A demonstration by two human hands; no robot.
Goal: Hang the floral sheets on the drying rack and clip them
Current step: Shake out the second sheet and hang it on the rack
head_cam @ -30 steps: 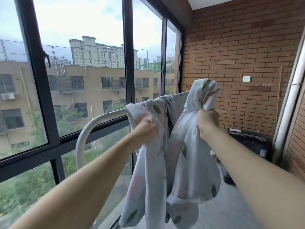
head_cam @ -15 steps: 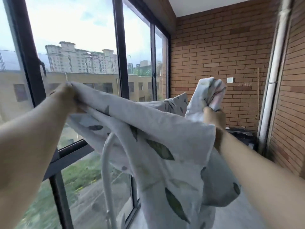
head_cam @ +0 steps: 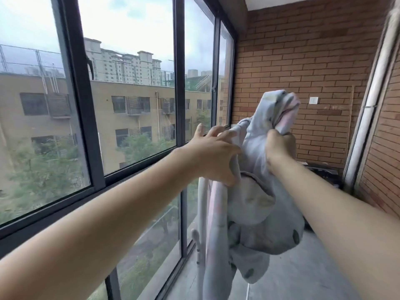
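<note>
Brick-walled balcony, dark-framed windows [head_cam: 177, 83] along our left, concrete floor [head_cam: 303, 267] below.

Head view, the only one: we hold the floral sheet [head_cam: 255, 204] bunched at chest height, just in front of the white drying rack [head_cam: 200, 213], whose tube shows only at the sheet's left edge. Right hand [head_cam: 280, 148]: fingers clamped on a gathered wad, fabric sprouting above the fist. Left hand [head_cam: 213, 152]: thumb and lower fingers curled into a fold, upper fingers spread apart. No clips visible.

Risks, as we judge them: the sheet is wadded, so it may go over the bar twisted. The left hold looks loose, and a slip would drop the trailing end to the floor.
</note>
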